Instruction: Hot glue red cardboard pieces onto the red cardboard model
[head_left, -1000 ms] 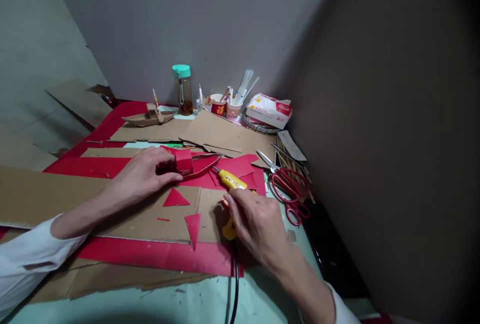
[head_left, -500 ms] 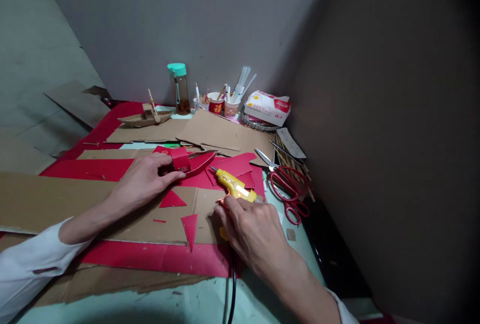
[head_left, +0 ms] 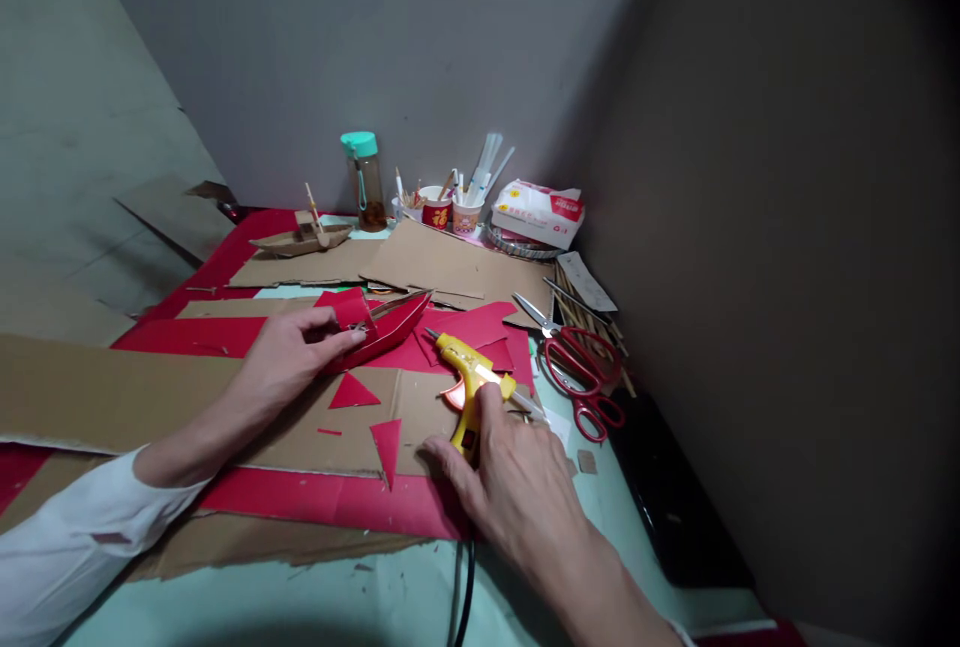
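The left hand (head_left: pixel 289 359) rests on a cardboard sheet (head_left: pixel 150 397) and pinches the near end of a small red paper boat (head_left: pixel 382 327), thumb below and fingers above; the hull lies tilted, its pointed bow directed away from the grip toward the right. Just below the grip, two loose red triangles (head_left: pixel 352 393) lie flat on the cardboard. To the right of the boat's bow, the nozzle of a yellow glue gun (head_left: pixel 472 382) points up-left toward the hull, close to it but not touching. The right hand (head_left: pixel 517 472) is closed around the gun's handle, thumb along one side, fingers wrapped on the other; the black cord (head_left: pixel 461 597) runs down from beneath the palm. Right of this grip, red scissors (head_left: pixel 581 377) lie on the table, apart from both hands.

Step in hand, as judged: gluing work on the boat, with the gun taken up and aimed. The next move calls for a steady hold on the hull and bringing the nozzle tip precisely to the seam.
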{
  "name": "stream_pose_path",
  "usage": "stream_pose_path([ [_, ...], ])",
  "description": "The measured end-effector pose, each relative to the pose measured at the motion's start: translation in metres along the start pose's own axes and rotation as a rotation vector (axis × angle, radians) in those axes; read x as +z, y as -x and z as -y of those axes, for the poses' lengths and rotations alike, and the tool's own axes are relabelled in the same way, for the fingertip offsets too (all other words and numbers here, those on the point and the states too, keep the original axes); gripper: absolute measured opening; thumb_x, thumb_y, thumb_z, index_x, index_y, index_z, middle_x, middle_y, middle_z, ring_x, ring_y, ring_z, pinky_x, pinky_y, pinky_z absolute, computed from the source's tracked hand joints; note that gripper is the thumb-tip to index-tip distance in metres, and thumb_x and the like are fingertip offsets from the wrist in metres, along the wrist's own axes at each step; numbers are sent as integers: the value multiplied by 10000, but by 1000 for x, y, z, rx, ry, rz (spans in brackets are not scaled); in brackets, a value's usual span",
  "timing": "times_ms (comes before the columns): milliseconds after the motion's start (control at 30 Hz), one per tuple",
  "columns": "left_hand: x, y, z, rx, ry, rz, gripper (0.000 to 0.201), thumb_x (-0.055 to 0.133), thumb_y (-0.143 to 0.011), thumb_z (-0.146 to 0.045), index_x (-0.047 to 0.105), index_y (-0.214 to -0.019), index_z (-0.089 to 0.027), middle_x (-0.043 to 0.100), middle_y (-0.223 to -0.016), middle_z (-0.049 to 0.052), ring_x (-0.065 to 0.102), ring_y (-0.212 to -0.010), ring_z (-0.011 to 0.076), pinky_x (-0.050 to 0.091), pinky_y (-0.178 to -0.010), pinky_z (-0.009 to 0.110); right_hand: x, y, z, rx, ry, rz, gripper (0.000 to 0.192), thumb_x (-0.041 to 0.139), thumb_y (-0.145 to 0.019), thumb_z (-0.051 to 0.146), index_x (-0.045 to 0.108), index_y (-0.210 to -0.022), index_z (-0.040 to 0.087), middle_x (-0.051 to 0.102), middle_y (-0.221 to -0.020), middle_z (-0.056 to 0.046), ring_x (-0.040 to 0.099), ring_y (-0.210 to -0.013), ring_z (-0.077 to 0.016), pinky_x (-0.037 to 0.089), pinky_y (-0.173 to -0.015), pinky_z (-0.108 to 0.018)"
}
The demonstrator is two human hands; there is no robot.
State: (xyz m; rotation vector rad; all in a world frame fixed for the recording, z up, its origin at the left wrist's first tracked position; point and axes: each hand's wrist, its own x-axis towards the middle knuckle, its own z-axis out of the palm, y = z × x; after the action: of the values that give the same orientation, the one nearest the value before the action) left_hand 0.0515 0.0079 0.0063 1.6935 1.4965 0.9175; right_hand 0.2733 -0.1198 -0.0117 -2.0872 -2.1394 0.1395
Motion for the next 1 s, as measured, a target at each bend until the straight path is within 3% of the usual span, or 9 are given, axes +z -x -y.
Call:
stream_pose_path([
  [200, -2, 0, 0, -119, 292, 15, 278, 886, -687, -414, 711, -672, -198, 630, -585, -11, 539, -558, 148, 395, -516, 258, 23, 2, 20, 120, 46, -305, 357, 758, -902, 436, 533, -1036, 194, 752, -756, -136, 719, -572, -312, 349, -514, -345],
  [367, -11, -6, 1, -185, 547, 92, 231, 917, -689, -305, 715, -675, -194, 654, -612, -3, 575, -535, 121, 479, -485, 214, 23, 3, 24, 285, -293, -301, 140, 579, -890, 246, 504, -1004, 214, 728, -850, -180, 708, -677, -360, 324, -571, -359],
  [567, -20, -4, 3, -259, 739, 124, 208, 923, -715, -187, 717, -686, -179, 675, -670, -1, 617, -556, 104, 558, -521, 179, 19, 5, 6, 418, -653, -331, 311, 557, -839, 373, 486, -1097, 215, 679, -832, -92, 690, -726, -309, 487, -636, -389],
  [700, -21, -3, 6, -331, 831, 81, 194, 884, -734, -92, 722, -731, -198, 685, -711, -7, 635, -567, 110, 606, -562, 198, 14, 9, 0, 395, -963, -280, 429, 526, -901, 545, 526, -1138, 188, 670, -874, -75, 682, -721, -238, 560, -621, -350],
  [867, -25, 2, 3, -391, 883, 29, 189, 841, -750, -58, 746, -725, -219, 712, -756, 18, 666, -611, 142, 600, -541, 213, 5, 8, 11, 404, -1547, -172, 427, 835, -826, 514, 682, -1039, 178, 575, -777, 15, 530, -632, -122, 431, -564, -227],
  [1000, -37, 23, -23, -370, 855, 2, 224, 872, -727, -53, 798, -772, -260, 791, -957, 57, 726, -767, 194, 631, -596, 238, 5, -5, 14, 284, -1592, -10, 328, 808, -905, 501, 671, -995, 216, 599, -732, 32, 488, -514, -99, 370, -476, -215],
])
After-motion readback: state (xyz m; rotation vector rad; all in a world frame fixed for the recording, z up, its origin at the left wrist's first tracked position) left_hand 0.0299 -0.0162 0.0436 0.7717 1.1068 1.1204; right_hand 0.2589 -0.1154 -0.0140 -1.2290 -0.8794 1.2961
